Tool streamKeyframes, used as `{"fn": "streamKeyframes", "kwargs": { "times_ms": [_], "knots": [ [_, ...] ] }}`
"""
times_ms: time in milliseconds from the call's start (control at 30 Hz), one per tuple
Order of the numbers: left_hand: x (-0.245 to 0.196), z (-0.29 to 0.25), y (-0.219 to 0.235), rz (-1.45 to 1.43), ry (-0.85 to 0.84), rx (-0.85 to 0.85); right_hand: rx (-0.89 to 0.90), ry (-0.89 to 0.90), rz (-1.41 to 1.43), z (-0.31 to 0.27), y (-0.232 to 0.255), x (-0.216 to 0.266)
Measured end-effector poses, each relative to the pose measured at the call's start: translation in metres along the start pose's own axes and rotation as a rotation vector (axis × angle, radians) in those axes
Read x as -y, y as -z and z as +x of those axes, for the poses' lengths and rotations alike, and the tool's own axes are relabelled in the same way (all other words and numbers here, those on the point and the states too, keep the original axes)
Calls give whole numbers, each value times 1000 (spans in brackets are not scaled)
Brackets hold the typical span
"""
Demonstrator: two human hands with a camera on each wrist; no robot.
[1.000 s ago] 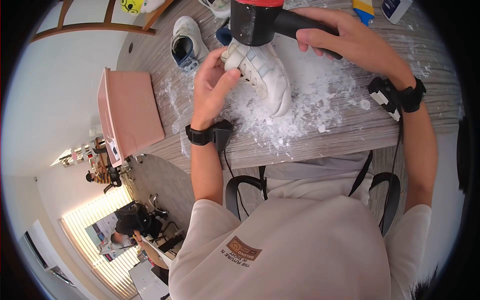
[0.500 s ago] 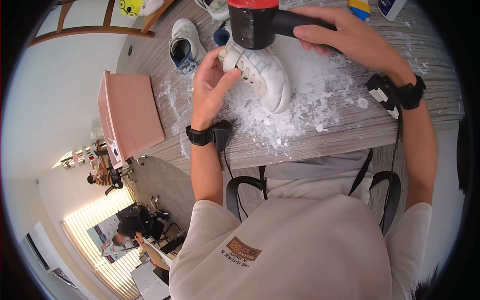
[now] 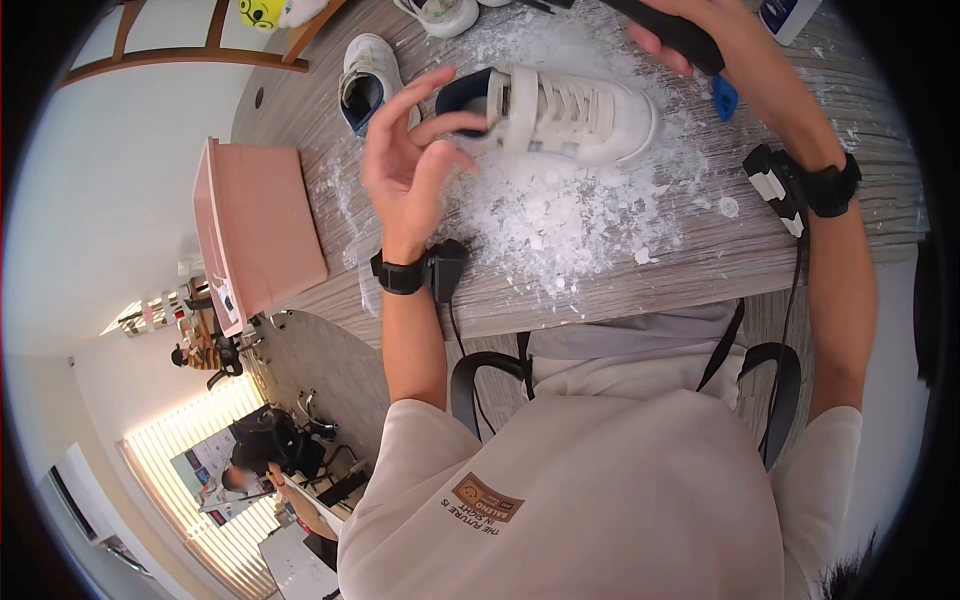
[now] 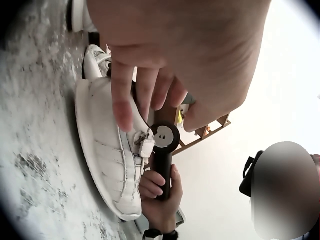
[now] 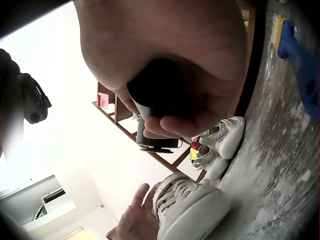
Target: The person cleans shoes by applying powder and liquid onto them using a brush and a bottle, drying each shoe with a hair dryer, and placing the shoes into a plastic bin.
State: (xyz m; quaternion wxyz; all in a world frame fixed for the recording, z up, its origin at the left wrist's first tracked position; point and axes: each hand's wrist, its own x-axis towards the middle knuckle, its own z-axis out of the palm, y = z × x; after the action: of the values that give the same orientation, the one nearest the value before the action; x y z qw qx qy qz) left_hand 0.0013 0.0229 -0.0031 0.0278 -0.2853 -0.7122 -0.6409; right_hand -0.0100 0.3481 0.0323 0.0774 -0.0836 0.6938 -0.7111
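Observation:
A white sneaker [image 3: 615, 120] with laces, a strap and a blue lining stands on the powder-strewn table, toe to the right in the head view. My left hand [image 3: 405, 180] is beside its heel, fingers spread and loosely bent at the shoe's opening. In the left wrist view those fingers hang over the sneaker [image 4: 102, 135] without curling round it. My right hand [image 5: 165, 40] grips the black handle of a hair dryer [image 4: 162, 160], up and to the right of the shoe. The dryer's head is mostly cut off in the head view.
White powder [image 3: 570, 225] covers much of the table. Other white sneakers [image 3: 372, 75] stand at the back left. A blue-handled brush [image 5: 295, 47] lies near my right hand, beside a white bottle [image 3: 785, 18]. A pink bin [image 3: 265, 215] sits at the left edge.
The hair dryer has moved up and right, off the sneaker. The sneaker has turned from toe towards me to toe right, and my left hand has loosened its hold on it.

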Motion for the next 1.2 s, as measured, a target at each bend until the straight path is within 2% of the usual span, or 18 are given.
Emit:
{"fn": "streamKeyframes", "kwargs": {
  "times_ms": [67,167,267,300,400,433,567,700,800,967,1067,1200],
  "knots": [
    [-6,-3,4,-7,-19,-39,32,15,20,2,5,1],
    [1,-11,21,125,-52,-48,26,-3,11,3,5,3],
    [3,-1,16,343,-116,-91,55,-57,-24,3,4,4],
    [4,4,14,379,-149,-57,64,-14,-27,3,6,1],
    [4,6,15,523,-65,126,25,138,-138,9,3,-18],
    [6,5,18,493,33,214,71,133,-106,10,6,-19],
    [3,0,18,515,202,305,65,181,-23,10,1,-25],
    [-22,2,17,475,344,314,58,144,12,5,-1,-16],
    [-37,-2,13,481,418,334,57,181,24,4,-2,-14],
    [-58,-16,-23,691,430,335,77,211,23,3,-6,-14],
    [-55,-20,-42,679,388,246,66,267,20,1,-8,-14],
    [-52,-2,-58,735,395,254,38,325,59,-2,-10,-10]
  ]
}}
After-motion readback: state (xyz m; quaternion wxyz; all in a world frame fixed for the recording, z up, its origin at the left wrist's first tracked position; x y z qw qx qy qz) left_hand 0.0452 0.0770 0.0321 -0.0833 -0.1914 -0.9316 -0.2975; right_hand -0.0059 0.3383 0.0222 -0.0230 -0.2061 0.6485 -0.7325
